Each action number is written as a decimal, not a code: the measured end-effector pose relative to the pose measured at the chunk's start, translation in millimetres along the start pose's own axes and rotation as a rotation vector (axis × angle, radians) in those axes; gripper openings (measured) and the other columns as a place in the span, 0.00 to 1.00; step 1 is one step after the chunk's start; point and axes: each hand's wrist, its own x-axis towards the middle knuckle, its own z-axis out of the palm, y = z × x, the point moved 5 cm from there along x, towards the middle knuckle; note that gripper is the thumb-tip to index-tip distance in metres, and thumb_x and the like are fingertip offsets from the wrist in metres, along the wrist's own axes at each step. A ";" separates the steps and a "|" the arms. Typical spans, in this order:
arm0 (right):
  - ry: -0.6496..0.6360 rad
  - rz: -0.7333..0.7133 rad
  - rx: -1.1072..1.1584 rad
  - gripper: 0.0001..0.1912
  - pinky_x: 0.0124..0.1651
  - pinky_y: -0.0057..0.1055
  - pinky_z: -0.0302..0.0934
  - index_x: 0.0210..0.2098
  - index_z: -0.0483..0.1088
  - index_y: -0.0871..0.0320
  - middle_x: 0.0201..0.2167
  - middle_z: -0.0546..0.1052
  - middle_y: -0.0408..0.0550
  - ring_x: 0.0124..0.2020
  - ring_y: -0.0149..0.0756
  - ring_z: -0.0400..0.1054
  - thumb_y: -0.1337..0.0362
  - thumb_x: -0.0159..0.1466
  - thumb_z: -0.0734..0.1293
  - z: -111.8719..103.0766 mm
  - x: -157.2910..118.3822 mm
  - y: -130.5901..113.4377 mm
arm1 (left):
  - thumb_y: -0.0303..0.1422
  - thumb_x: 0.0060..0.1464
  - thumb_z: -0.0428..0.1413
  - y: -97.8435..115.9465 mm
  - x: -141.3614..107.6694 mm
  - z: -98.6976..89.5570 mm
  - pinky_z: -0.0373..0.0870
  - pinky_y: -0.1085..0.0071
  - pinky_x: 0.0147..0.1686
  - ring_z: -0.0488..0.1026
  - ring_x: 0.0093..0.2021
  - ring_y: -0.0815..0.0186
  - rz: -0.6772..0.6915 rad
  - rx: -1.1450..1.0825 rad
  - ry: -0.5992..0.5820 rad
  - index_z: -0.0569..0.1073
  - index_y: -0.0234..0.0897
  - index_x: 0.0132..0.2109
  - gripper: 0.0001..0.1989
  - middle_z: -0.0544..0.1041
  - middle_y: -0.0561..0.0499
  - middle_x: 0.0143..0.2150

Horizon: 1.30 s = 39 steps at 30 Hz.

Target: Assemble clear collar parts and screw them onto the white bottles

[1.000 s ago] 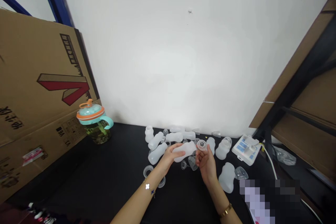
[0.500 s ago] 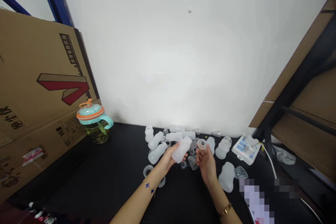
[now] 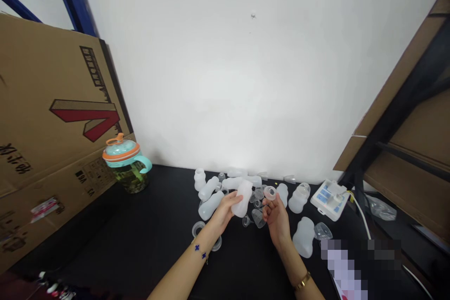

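My left hand (image 3: pixel 227 208) is wrapped round a frosted white baby bottle (image 3: pixel 242 198), held nearly upright above the table. Between the fingertips of my right hand (image 3: pixel 276 213) is a translucent bottle collar (image 3: pixel 270 192), its ring face turned towards me. The bottle and the collar are apart. Behind and between my hands lie more frosted bottles (image 3: pixel 211 205), clear nipples (image 3: pixel 246 221) and a clear cap (image 3: pixel 258 218). Near my left wrist two loose rings lie on the table, one of them a white collar ring (image 3: pixel 198 228), the other partly hidden by the wrist.
A capped bottle (image 3: pixel 299 198), a frosted bottle (image 3: pixel 303 237) and a clear dome cap (image 3: pixel 322 231) stand or lie at right. Beyond them is a white power strip (image 3: pixel 329 199) with a cable. At left, a teal-lidded jug (image 3: pixel 127 164) stands by a cardboard box (image 3: pixel 63 126).
The bottle in my left hand has tipped more upright, and the grip on it has shifted slightly. The collar in my right hand has turned a little.
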 end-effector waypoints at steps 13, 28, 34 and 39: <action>-0.003 -0.037 -0.036 0.23 0.17 0.25 0.51 0.42 0.74 0.56 0.28 0.72 0.39 0.18 0.25 0.58 0.47 0.56 0.75 -2.1 -1.4 1.3 | 0.36 0.36 0.73 3.2 1.9 1.4 0.67 0.61 0.50 0.73 0.51 0.49 0.144 0.193 0.030 0.75 0.37 0.48 0.30 0.78 0.45 0.47; -0.048 -0.124 -0.171 0.24 0.17 0.24 0.50 0.43 0.74 0.56 0.17 0.65 0.35 0.16 0.26 0.56 0.51 0.52 0.78 6.3 -5.7 -2.0 | 0.38 0.39 0.71 3.1 -1.3 9.8 0.69 0.62 0.46 0.75 0.48 0.51 0.133 0.283 -0.063 0.78 0.37 0.48 0.26 0.80 0.44 0.47; -0.043 -0.125 -0.177 0.24 0.17 0.25 0.49 0.42 0.75 0.57 0.16 0.63 0.34 0.16 0.27 0.56 0.50 0.52 0.78 5.1 -4.0 -0.4 | 0.39 0.38 0.71 6.1 -3.5 11.7 0.69 0.62 0.45 0.75 0.47 0.51 0.125 0.276 -0.045 0.78 0.36 0.47 0.26 0.80 0.43 0.46; -0.060 -0.128 -0.201 0.22 0.18 0.25 0.50 0.43 0.76 0.56 0.17 0.65 0.36 0.17 0.27 0.56 0.52 0.53 0.78 6.4 -6.8 -1.1 | 0.39 0.40 0.71 4.6 -2.4 11.0 0.69 0.63 0.44 0.76 0.46 0.52 0.128 0.263 -0.067 0.78 0.37 0.47 0.25 0.80 0.44 0.46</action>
